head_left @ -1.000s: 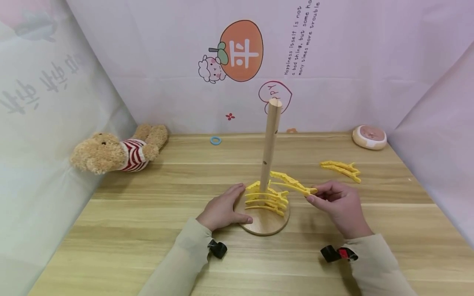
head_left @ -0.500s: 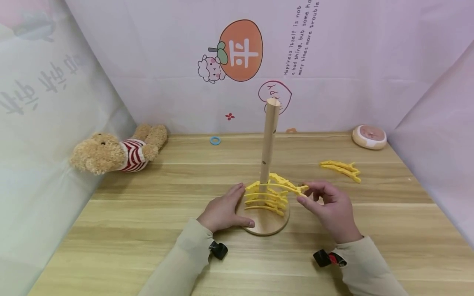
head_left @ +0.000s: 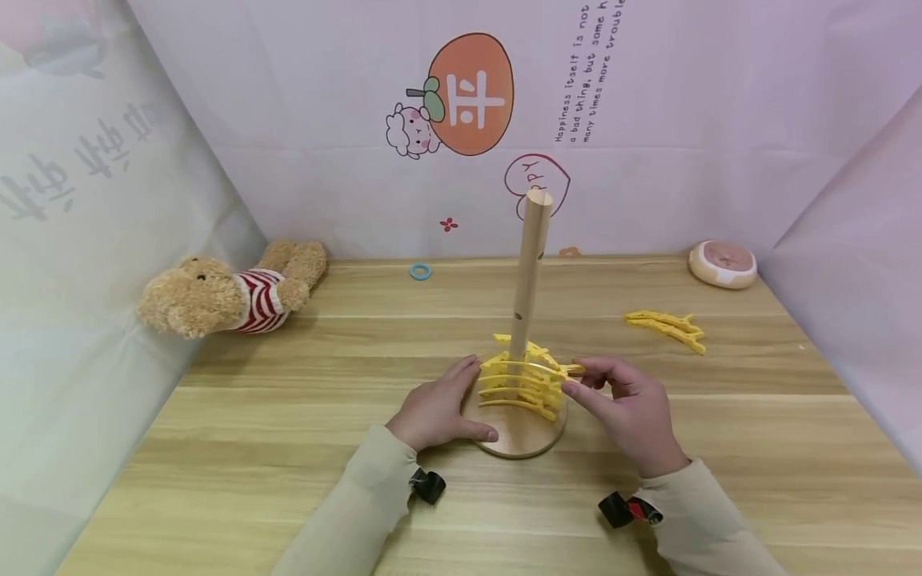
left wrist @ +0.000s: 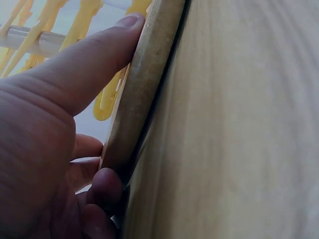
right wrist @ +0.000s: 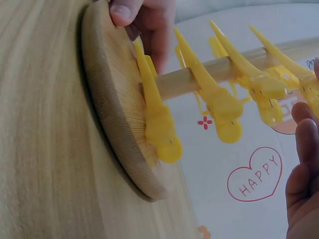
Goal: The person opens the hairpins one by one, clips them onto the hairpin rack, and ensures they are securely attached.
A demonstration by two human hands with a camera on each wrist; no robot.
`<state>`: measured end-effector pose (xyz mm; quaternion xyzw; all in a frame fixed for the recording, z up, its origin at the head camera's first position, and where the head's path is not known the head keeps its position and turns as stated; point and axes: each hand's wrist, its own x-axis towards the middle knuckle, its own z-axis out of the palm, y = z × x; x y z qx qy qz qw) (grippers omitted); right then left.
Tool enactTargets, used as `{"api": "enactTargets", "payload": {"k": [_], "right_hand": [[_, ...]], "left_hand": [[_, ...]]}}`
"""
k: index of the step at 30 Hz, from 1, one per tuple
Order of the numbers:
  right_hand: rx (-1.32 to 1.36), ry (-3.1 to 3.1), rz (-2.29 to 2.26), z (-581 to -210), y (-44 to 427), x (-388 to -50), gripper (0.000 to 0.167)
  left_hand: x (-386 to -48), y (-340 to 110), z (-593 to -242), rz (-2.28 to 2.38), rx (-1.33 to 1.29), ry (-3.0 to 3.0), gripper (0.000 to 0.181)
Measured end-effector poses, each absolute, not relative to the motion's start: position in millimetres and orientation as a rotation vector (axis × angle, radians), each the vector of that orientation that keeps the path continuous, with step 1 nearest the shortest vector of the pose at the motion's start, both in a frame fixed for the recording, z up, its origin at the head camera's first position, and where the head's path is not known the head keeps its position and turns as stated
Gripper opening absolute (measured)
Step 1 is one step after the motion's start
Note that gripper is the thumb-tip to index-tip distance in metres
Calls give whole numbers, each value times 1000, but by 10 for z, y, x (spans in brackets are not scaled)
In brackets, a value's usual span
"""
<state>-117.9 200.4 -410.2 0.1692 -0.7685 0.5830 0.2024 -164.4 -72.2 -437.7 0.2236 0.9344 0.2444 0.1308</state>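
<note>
A round wooden base (head_left: pixel 515 442) carries an upright wooden post (head_left: pixel 531 272). Several yellow alligator hair clips (head_left: pixel 515 403) are stacked low on the post, one above another, their arms either side of it. My left hand (head_left: pixel 435 410) grips the base from the left, thumb on top; the left wrist view shows its fingers curled at the rim. On the right, my right hand (head_left: pixel 630 412) pinches the tail of the topmost hair clip (right wrist: pixel 294 67) between thumb and fingers. That clip straddles the post above the others.
Two more yellow hair clips (head_left: pixel 666 326) lie at the right. A plush bear (head_left: pixel 230 296) in a striped top lies at the left. At the back are a small blue ring (head_left: pixel 420 272) and a round beige-and-pink object (head_left: pixel 723 265). Printed cloth walls (head_left: pixel 346 200) enclose the table.
My right hand has moved left, bringing the pinched hair clip from the post's right side to around the post. My left hand stays on the base.
</note>
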Motion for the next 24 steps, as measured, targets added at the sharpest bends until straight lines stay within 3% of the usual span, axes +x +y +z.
{"api": "enactTargets", "payload": {"k": [24], "right_hand": [[370,-2214,1481,-4190,1870,-1207,35]], "left_hand": [[-1659,-718,-4406,670,665,2726,110]]}}
